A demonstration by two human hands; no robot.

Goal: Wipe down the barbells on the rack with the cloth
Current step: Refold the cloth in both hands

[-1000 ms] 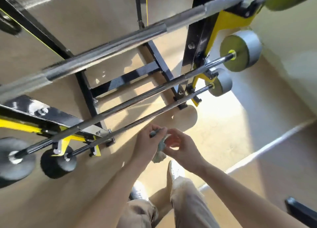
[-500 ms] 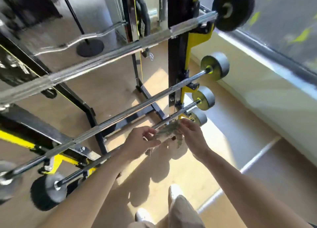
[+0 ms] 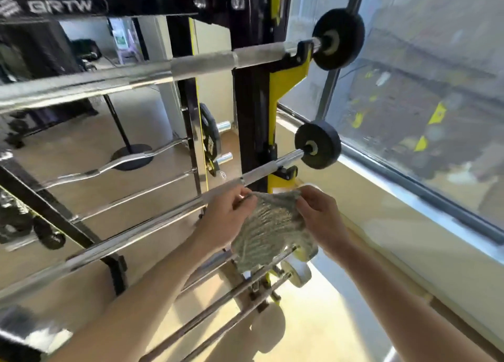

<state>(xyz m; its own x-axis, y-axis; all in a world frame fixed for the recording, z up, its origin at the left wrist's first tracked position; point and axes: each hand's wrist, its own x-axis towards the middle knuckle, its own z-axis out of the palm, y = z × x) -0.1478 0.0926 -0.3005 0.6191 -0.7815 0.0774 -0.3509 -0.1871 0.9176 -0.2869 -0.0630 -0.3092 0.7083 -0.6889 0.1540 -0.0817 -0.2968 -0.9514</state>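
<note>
A grey-green knitted cloth (image 3: pixel 268 225) hangs spread between my two hands. My left hand (image 3: pixel 227 216) pinches its upper left corner and my right hand (image 3: pixel 320 214) pinches its upper right corner. The cloth is held just in front of a chrome barbell (image 3: pixel 131 233) that slopes up to a small black plate (image 3: pixel 317 145). A thicker barbell (image 3: pixel 152 72) lies higher on the black and yellow rack (image 3: pixel 255 111), ending in another black plate (image 3: pixel 338 42). Two thinner bars (image 3: pixel 218 312) run lower, partly hidden by the cloth and my left forearm.
A large window (image 3: pixel 425 94) and its ledge (image 3: pixel 409 220) close off the right side. A curl bar (image 3: pixel 109 165), a round black base (image 3: pixel 132 156) and other gym gear stand behind the rack. Tan floor (image 3: pixel 321 320) lies below.
My view has tilted up from the floor to the rack's upper bars. Both hands rose and moved apart, opening the bunched cloth into a spread sheet near the middle barbell.
</note>
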